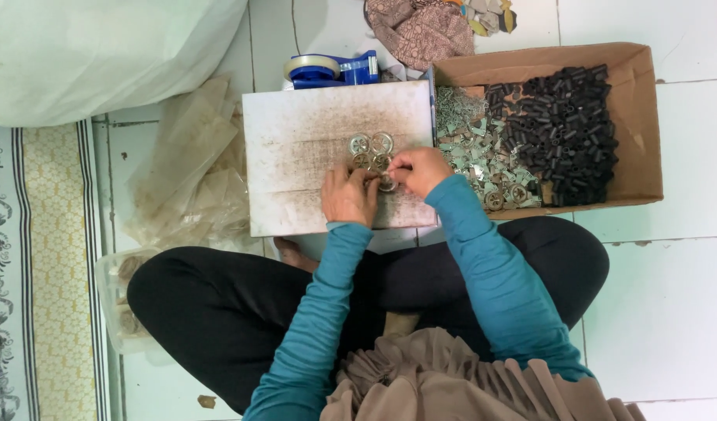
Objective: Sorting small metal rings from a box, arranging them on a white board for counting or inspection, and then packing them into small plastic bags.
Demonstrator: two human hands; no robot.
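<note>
A worn white board [296, 132] lies in front of my crossed legs. Several small round metal rings [371, 145] sit together near its middle. My left hand [347, 195] and my right hand [421, 169] meet just below them, fingertips pinched together on one small round metal piece [387, 184]. Both arms wear teal sleeves.
A cardboard box [637, 117] to the right holds a heap of small black tubes [565, 132] and silvery metal bits [471, 148]. A blue tape dispenser [331, 70] stands behind the board. Clear plastic bags [191, 179] lie left, a big white sack [101, 54] beyond, patterned cloth [421, 31] above.
</note>
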